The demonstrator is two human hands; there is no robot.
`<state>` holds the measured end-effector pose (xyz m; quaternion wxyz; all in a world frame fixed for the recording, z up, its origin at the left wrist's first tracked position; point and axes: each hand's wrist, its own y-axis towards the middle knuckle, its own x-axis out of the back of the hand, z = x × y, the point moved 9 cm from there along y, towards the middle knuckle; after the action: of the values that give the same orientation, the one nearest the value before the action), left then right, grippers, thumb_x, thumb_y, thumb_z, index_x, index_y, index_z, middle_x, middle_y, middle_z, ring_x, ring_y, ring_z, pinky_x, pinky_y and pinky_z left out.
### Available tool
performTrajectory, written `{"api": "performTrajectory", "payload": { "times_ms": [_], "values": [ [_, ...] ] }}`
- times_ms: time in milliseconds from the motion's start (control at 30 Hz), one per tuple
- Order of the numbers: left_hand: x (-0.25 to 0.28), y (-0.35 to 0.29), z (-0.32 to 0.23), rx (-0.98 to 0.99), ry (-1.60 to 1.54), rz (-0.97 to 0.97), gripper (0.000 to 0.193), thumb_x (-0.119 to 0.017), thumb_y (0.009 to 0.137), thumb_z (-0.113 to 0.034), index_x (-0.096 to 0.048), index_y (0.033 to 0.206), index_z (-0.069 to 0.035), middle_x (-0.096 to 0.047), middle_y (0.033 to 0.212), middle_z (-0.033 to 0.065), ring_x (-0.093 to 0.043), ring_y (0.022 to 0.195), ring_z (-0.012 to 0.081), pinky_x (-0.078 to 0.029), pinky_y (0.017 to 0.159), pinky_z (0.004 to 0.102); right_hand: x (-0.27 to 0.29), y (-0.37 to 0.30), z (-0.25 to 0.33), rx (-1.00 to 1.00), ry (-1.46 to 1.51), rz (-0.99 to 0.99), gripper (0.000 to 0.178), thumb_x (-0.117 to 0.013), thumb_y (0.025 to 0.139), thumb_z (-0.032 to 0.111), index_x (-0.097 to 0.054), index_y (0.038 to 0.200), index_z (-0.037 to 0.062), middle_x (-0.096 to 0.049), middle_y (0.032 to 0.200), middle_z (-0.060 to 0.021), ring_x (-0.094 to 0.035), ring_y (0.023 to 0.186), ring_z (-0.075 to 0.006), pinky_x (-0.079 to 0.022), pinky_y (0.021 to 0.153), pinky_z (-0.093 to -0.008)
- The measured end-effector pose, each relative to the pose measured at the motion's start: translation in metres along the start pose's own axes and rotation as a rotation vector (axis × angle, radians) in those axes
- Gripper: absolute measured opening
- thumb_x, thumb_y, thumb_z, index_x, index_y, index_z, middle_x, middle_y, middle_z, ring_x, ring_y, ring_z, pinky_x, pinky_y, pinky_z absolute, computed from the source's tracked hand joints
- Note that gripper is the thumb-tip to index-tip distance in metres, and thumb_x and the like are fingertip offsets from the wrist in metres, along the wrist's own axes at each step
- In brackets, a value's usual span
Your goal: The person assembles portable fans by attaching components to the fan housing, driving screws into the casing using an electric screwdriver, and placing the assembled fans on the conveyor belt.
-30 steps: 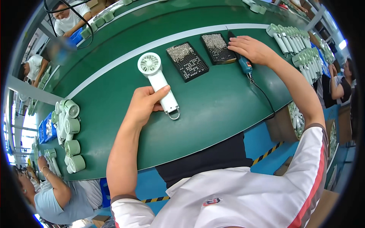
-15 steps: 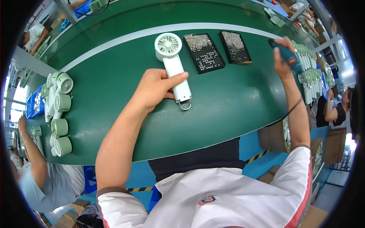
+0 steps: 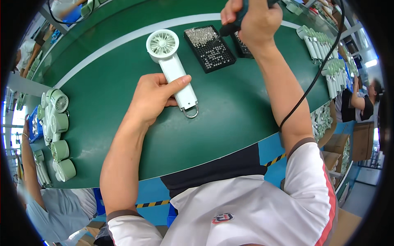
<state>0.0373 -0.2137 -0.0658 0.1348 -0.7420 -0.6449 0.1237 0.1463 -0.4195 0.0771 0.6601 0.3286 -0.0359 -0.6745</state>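
Observation:
My left hand (image 3: 158, 96) is closed round the handle of a white handheld fan (image 3: 175, 76). The fan lies on the green bench, its round pale-green grille turned up at the far end and a metal loop at the near end. Raised over the far side of the bench, my right hand (image 3: 260, 24) grips an electric screwdriver (image 3: 233, 28). Its dark nose points left, by the upper right edge of a black tray (image 3: 223, 63) of small metal screws. A second black tray (image 3: 243, 48) is partly hidden beneath the right hand.
Several fans (image 3: 61, 123) stand along the bench's left side, beside a blue bin (image 3: 36, 125). More fans (image 3: 334, 71) lie in rows at the right. A black cable (image 3: 308, 90) hangs across my right forearm. Co-workers sit at both sides.
My right hand has swung left with the screwdriver, from the bench's right side to above the screw trays. My left hand still holds the fan; the whole view has shifted somewhat.

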Motion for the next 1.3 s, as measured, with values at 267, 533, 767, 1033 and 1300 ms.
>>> {"api": "performTrajectory", "payload": {
  "times_ms": [267, 533, 767, 1033, 1300],
  "values": [
    [0.007, -0.002, 0.002, -0.007, 0.052, -0.020, 0.049, -0.083, 0.089, -0.034, -0.072, 0.106, 0.010, -0.075, 0.094, 0.0151, -0.075, 0.084, 0.0192, -0.061, 0.074, 0.0304, -0.011, -0.014, -0.028, -0.052, -0.087, 0.055, 0.031, -0.065, 0.104, 0.027, -0.060, 0.102, -0.0036, -0.055, 0.058, -0.0069, -0.055, 0.043, -0.0181, -0.047, 0.043, -0.0319],
    [0.006, 0.000, 0.003, 0.000, 0.073, -0.020, 0.049, -0.083, 0.088, -0.037, -0.073, 0.106, 0.008, -0.076, 0.094, 0.0130, -0.074, 0.083, 0.0168, -0.059, 0.073, 0.0275, -0.013, -0.010, -0.032, -0.027, 0.120, 0.165, 0.031, -0.065, 0.104, 0.027, -0.060, 0.102, -0.0035, -0.056, 0.058, -0.0071, -0.055, 0.043, -0.0174, -0.048, 0.042, -0.0313],
    [0.005, -0.001, 0.001, 0.003, 0.051, -0.011, 0.047, -0.083, 0.089, -0.035, -0.073, 0.106, 0.008, -0.076, 0.094, 0.0130, -0.075, 0.083, 0.0173, -0.060, 0.074, 0.0283, -0.005, -0.009, -0.033, 0.019, -0.210, 0.167, 0.026, -0.058, 0.104, 0.020, -0.056, 0.108, -0.0054, -0.060, 0.064, -0.0108, -0.060, 0.049, -0.0207, -0.052, 0.048, -0.0341],
    [0.004, -0.001, 0.000, 0.004, 0.064, -0.012, 0.047, -0.083, 0.089, -0.035, -0.073, 0.106, 0.008, -0.076, 0.094, 0.0137, -0.075, 0.084, 0.0179, -0.061, 0.075, 0.0292, -0.009, -0.009, -0.036, 0.210, -0.420, 0.400, 0.024, -0.048, 0.103, 0.010, -0.051, 0.119, -0.0084, -0.067, 0.074, -0.0167, -0.067, 0.058, -0.0260, -0.059, 0.057, -0.0389],
    [0.004, -0.002, -0.001, 0.000, 0.065, -0.016, 0.047, -0.082, 0.090, -0.034, -0.072, 0.106, 0.009, -0.076, 0.095, 0.0145, -0.075, 0.084, 0.0190, -0.061, 0.075, 0.0302, -0.002, -0.011, -0.038, -0.077, -0.091, 0.029, 0.032, -0.065, 0.104, 0.027, -0.059, 0.099, -0.0032, -0.055, 0.059, -0.0068, -0.056, 0.043, -0.0179, -0.048, 0.042, -0.0316]
  ]
}}
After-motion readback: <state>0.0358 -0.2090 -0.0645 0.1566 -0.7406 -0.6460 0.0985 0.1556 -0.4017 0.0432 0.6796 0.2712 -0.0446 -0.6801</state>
